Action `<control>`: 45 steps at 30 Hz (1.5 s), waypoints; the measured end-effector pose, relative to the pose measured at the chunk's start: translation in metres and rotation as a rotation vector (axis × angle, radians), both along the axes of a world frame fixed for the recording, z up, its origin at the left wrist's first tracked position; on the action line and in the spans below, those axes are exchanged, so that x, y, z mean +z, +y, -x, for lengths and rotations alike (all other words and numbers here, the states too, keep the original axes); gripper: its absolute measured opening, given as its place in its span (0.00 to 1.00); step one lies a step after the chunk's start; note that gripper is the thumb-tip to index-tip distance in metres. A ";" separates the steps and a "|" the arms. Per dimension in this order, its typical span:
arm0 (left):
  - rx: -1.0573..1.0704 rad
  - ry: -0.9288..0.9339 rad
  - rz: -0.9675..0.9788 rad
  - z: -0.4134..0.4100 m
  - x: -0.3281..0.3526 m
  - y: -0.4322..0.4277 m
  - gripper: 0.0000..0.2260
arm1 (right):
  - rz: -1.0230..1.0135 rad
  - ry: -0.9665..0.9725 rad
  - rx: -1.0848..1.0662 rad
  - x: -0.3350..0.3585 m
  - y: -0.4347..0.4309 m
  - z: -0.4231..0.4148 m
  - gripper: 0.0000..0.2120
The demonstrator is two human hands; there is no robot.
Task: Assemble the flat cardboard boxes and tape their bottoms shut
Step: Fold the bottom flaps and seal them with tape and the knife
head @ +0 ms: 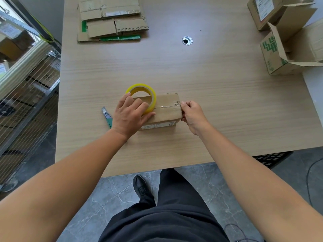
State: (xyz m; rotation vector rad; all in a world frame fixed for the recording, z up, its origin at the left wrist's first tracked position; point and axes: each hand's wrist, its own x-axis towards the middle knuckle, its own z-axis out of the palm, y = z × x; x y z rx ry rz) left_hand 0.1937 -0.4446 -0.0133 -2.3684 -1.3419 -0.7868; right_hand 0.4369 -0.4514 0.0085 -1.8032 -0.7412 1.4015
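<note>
The right hand [192,114], fingers curled, pinches the clear tape end [177,104] at the right end of the small brown cardboard box [166,114], whose long seam runs left to the yellow tape roll [152,93] gripped atop it by the left hand [129,116].

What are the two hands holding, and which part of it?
The left hand holds the yellow tape roll by its near rim, on top of the box. The right hand pinches the tape end at the box's right edge.

L hand [130,113] holds tape roll [142,96] on box [166,110]; R hand [191,113] pinches tape end at box edge.
</note>
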 end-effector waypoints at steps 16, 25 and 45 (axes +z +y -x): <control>-0.194 0.119 0.062 0.009 0.037 0.007 0.19 | -0.087 -0.681 0.317 -0.001 -0.006 0.042 0.31; -0.091 0.126 0.654 0.086 0.095 0.022 0.26 | -0.098 -0.780 0.368 0.004 -0.007 0.048 0.37; 0.030 0.116 0.829 0.068 0.043 0.036 0.23 | -0.303 -1.159 0.531 0.015 0.027 0.045 0.41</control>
